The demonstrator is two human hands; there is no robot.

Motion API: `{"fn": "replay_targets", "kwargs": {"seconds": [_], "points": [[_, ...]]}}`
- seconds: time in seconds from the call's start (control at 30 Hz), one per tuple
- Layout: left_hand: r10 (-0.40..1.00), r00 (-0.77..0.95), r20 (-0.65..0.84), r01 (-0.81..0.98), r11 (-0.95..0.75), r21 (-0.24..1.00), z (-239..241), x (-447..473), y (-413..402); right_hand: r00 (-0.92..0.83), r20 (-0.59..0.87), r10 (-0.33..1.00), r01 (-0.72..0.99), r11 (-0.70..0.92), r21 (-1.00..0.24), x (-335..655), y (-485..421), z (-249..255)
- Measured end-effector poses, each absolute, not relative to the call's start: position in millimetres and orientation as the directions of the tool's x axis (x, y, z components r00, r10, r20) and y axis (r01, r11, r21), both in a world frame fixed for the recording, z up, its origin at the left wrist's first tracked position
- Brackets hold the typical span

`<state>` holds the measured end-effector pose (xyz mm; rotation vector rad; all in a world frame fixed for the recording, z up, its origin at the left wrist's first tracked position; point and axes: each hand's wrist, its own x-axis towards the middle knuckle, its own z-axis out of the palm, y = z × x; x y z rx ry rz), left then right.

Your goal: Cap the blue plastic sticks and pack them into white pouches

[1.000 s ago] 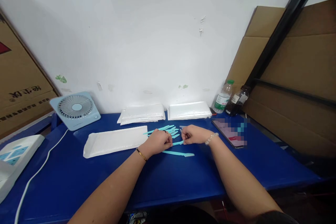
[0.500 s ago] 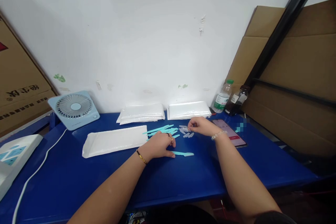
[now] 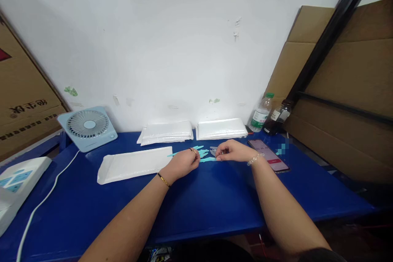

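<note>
Left hand (image 3: 183, 162): curled closed, gripping a slim teal plastic stick (image 3: 208, 159) stretched between both hands over the smooth blue table (image 3: 208, 208). Right hand (image 3: 231, 150): fingertips drawn together, touching the stick's opposite end; cannot tell whether gripping it or a small part. Just beyond: heap of thin, tapered teal sticks (image 3: 203, 153) and small translucent pieces (image 3: 212, 150). Beside the heap: flat white padded envelope (image 3: 135, 165). Against the wall (image 3: 184, 49): two stacks of glossy, slightly wrinkled white packets (image 3: 167, 132). Far left: light-blue fan (image 3: 89, 124), square body, round slotted grille.

Hidden: left end of the gripped stick, under curled fingers; part of the heap, behind the left hand. Cut off: white plastic case (image 3: 23, 183) at left edge. Obscured: right side of the phone (image 3: 270, 156), by blurred blocks.

Writing: bold dark characters on brown cardboard box (image 3: 26, 80), not legible; red lettering on green-and-white label of clear bottle (image 3: 260, 115), too small to read.
</note>
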<state>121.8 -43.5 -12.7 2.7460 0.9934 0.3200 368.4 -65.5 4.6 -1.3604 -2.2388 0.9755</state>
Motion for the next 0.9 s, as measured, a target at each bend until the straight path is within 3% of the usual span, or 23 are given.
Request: {"fn": "replay_targets", "kwargs": {"seconds": [0.2,0.4,0.9], "points": [[0.693,0.710,0.124,0.599,-0.687,0.411,-13,118,-39,-0.434,-0.027,0.900,0.642,0.288,-0.711,375,-62,1],[0.751,0.641,0.159,0.565,-0.602,0.563,-16,104,-28,-0.293,0.085,0.953,0.554,0.241,-0.797,387,-59,2],[0.737,0.635,0.230,0.538,-0.636,0.554,-15,105,-29,-0.292,0.080,0.953,0.476,0.217,-0.852,375,-59,0]]}}
